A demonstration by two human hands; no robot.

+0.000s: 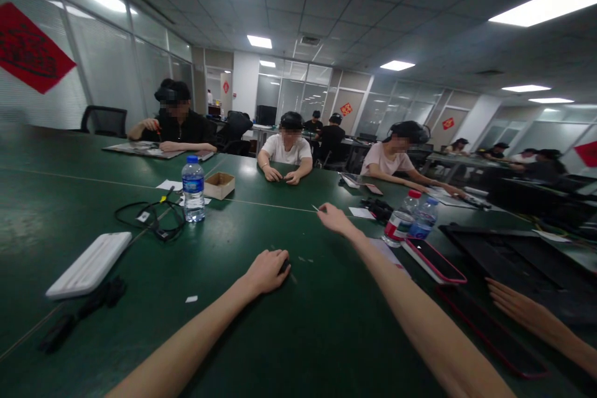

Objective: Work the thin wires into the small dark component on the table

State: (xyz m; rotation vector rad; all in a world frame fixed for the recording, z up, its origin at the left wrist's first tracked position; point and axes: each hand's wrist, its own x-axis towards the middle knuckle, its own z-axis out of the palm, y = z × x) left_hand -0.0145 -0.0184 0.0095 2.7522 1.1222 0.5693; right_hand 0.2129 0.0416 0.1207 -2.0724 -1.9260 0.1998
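Observation:
My left hand (267,271) rests on the green table, its fingers curled round a small black object (285,265) that is mostly hidden. Farther forward, my right hand (334,219) is closed in a pinch. A thin, pale, pointed sliver (316,208) sticks out from its fingertips; I cannot tell what kind of thing it is. Small clear scraps (305,260) lie on the tabletop between the two hands. Left of my left forearm is a little white piece of paper (191,299).
On the left are a water bottle (193,189), an open cardboard box (219,186), a black cable (161,224) and a white power bank (89,265). To the right stand two bottles (398,224) by a red-edged phone (436,259). Another person's hand (517,305) touches a black tray (527,261).

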